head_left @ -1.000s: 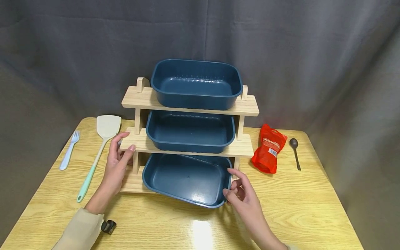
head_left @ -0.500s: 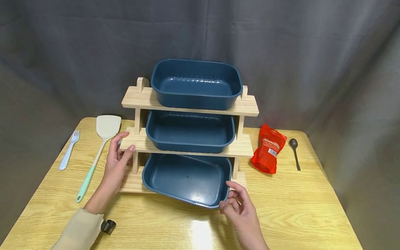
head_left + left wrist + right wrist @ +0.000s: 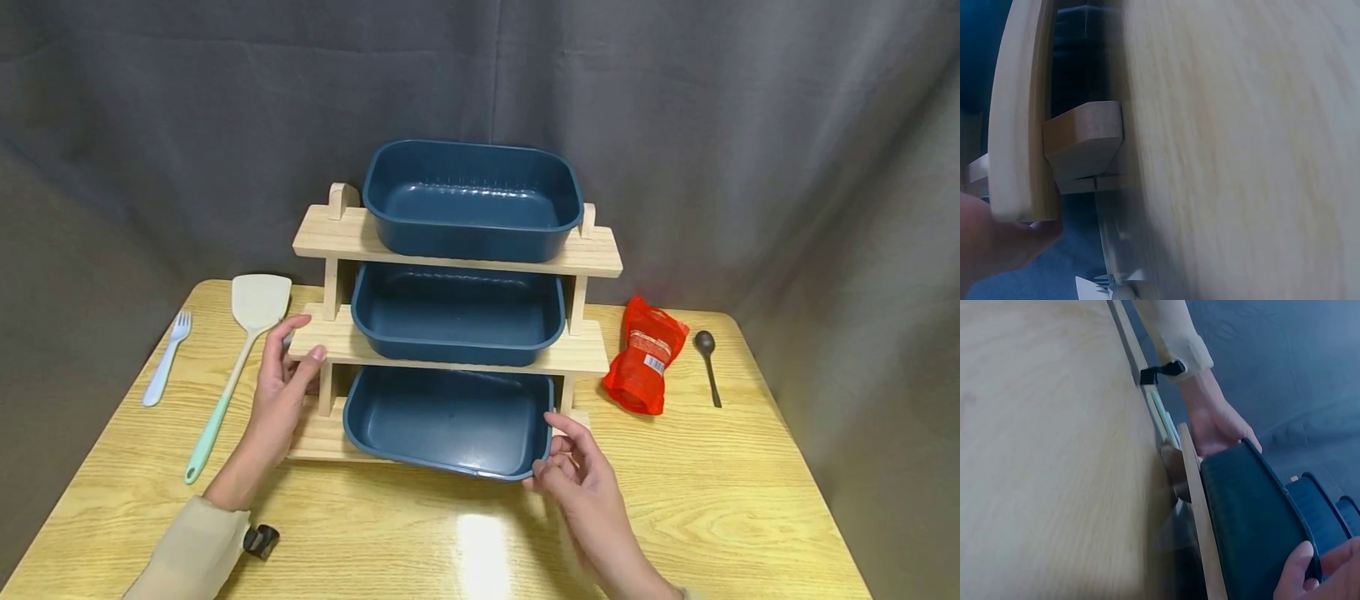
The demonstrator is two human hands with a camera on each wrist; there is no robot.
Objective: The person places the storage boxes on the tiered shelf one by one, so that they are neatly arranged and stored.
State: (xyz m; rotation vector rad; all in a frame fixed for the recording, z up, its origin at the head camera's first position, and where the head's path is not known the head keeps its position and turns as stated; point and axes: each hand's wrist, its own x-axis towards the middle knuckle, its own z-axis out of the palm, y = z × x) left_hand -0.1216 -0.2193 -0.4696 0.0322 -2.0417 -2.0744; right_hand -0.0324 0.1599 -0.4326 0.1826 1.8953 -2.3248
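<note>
A three-tier wooden rack (image 3: 581,354) stands on the table with a dark blue plastic bin on each level. My left hand (image 3: 279,396) grips the left end of the middle shelf, thumb on top and fingers behind; in the left wrist view the hand (image 3: 997,244) is at the board's end (image 3: 1013,137). My right hand (image 3: 588,492) holds the front right corner of the bottom bin (image 3: 450,421), thumb and index finger at its rim. That bin sits slightly skewed, its right corner jutting past the lowest shelf. The right wrist view shows the bin's side (image 3: 1250,519) beside the right thumb.
The top bin (image 3: 472,237) and middle bin (image 3: 457,350) sit straight. Left of the rack lie a cream-and-green spatula (image 3: 258,304) and a pale blue fork (image 3: 167,362). A red net-like packet (image 3: 645,358) and a dark spoon (image 3: 707,354) lie right. Grey curtains surround the table.
The bottom bin's right front corner has moved back toward the rack, so it sits less skewed. My right hand shifted along the rim and moved back with it; the left hand stayed put.
</note>
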